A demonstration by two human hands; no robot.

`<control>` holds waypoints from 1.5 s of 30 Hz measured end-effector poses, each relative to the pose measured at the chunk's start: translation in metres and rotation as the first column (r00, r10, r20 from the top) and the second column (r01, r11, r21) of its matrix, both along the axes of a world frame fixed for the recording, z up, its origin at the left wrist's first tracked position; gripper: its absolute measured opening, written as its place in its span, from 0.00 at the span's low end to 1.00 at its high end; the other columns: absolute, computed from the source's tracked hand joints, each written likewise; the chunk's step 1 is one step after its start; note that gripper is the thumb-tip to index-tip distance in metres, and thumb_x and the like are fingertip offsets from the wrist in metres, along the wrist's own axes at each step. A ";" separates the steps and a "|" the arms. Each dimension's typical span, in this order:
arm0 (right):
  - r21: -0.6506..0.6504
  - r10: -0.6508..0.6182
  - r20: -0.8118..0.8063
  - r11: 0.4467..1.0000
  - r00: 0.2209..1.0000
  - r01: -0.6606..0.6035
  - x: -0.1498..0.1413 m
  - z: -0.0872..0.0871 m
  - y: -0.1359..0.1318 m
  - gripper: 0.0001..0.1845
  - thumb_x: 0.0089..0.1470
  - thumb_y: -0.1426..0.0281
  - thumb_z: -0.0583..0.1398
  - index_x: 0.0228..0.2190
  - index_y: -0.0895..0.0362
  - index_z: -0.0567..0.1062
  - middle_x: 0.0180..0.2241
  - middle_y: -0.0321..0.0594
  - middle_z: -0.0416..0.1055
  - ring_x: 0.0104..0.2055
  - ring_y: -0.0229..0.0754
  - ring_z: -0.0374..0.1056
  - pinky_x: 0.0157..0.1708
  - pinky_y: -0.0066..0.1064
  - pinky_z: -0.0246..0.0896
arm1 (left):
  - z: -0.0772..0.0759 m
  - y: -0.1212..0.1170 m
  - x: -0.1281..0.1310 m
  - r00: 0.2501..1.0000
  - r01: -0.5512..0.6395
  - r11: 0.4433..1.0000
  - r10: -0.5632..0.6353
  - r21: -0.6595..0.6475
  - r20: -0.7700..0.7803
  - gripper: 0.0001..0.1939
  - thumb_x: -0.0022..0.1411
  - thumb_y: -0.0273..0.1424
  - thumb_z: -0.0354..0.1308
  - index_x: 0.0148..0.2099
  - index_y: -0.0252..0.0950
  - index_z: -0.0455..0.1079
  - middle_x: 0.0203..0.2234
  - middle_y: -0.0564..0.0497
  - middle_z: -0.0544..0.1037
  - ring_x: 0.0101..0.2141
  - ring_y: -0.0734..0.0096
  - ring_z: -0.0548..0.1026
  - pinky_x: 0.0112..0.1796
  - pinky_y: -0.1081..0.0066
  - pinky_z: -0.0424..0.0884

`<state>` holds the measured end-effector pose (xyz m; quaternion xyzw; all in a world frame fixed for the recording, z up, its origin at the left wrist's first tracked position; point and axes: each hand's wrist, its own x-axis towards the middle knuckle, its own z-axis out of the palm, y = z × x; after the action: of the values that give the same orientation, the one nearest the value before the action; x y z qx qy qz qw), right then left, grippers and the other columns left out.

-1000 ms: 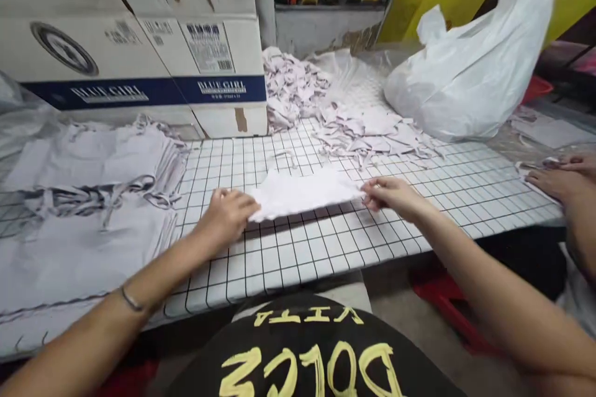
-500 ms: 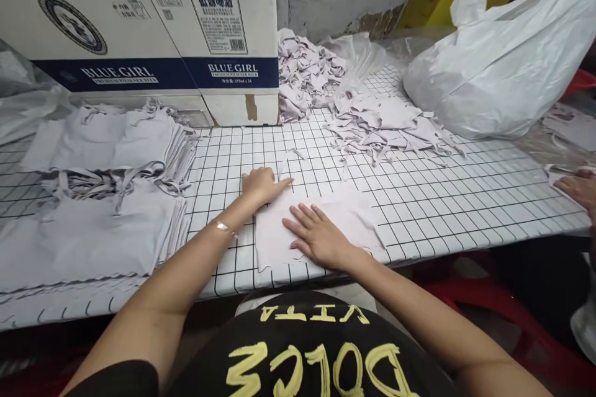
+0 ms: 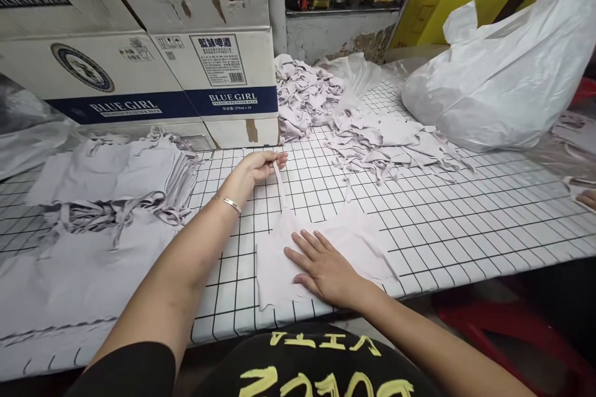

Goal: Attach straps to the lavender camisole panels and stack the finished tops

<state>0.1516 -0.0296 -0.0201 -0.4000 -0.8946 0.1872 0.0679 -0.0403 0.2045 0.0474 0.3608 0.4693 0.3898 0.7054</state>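
A pale lilac camisole lies flat near the front edge of the table, with two thin straps at its far side. My left hand is closed round the end of the left strap, which runs fairly straight from the cloth up to my fingers. Spread flat on the middle of the garment, my right hand presses it against the table. The other strap lies loose on the tablecloth.
Stacked lilac camisoles lie at the left, before a white and blue beer carton. Fabric scraps are heaped at the back beside a full white plastic bag. Another person's hand shows at the right edge over the checked tablecloth.
My left hand has moved from beside the cloth's far left corner away from me, and now grips the strap and draws it straight. My right hand stays flat on the garment.
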 end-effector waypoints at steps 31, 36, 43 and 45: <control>-0.793 -0.465 -0.541 0.559 0.701 -0.241 0.009 0.064 0.101 0.14 0.46 0.63 0.68 0.32 0.61 0.80 0.30 0.39 0.74 0.25 0.30 0.60 0.25 0.25 0.56 | 0.021 -0.108 0.008 0.884 0.441 0.694 -0.226 0.570 -0.408 0.23 0.57 0.21 0.52 0.54 0.36 0.71 0.47 0.45 0.78 0.51 0.59 0.74 0.52 0.57 0.66; -0.901 -0.708 -0.424 0.391 0.565 -0.186 0.012 0.051 0.100 0.16 0.46 0.65 0.68 0.36 0.61 0.78 0.33 0.42 0.77 0.28 0.32 0.68 0.22 0.22 0.58 | -0.001 -0.150 -0.009 0.493 0.507 0.725 0.200 0.466 -0.847 0.07 0.61 0.30 0.53 0.39 0.37 0.72 0.36 0.47 0.78 0.42 0.55 0.72 0.48 0.51 0.57; -0.917 -0.797 -0.386 0.388 0.464 -0.095 0.012 0.034 0.092 0.14 0.45 0.66 0.69 0.34 0.60 0.79 0.26 0.35 0.72 0.25 0.29 0.61 0.24 0.22 0.58 | -0.046 -0.205 -0.008 0.308 0.601 0.744 0.121 0.291 -0.944 0.11 0.60 0.38 0.60 0.40 0.36 0.69 0.37 0.44 0.76 0.42 0.52 0.66 0.42 0.55 0.52; -0.911 -0.810 -0.396 0.407 0.433 -0.070 0.010 0.032 0.090 0.13 0.42 0.67 0.70 0.31 0.59 0.78 0.28 0.35 0.73 0.26 0.30 0.62 0.26 0.23 0.58 | -0.047 -0.203 -0.007 0.316 0.591 0.762 0.084 0.265 -0.945 0.08 0.59 0.35 0.61 0.38 0.37 0.69 0.37 0.44 0.76 0.42 0.52 0.66 0.42 0.56 0.51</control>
<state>0.1615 0.0602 0.0123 -0.4622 -0.4001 0.7238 0.3202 -0.0477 0.0013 0.0003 0.7815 0.5703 0.1143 0.2256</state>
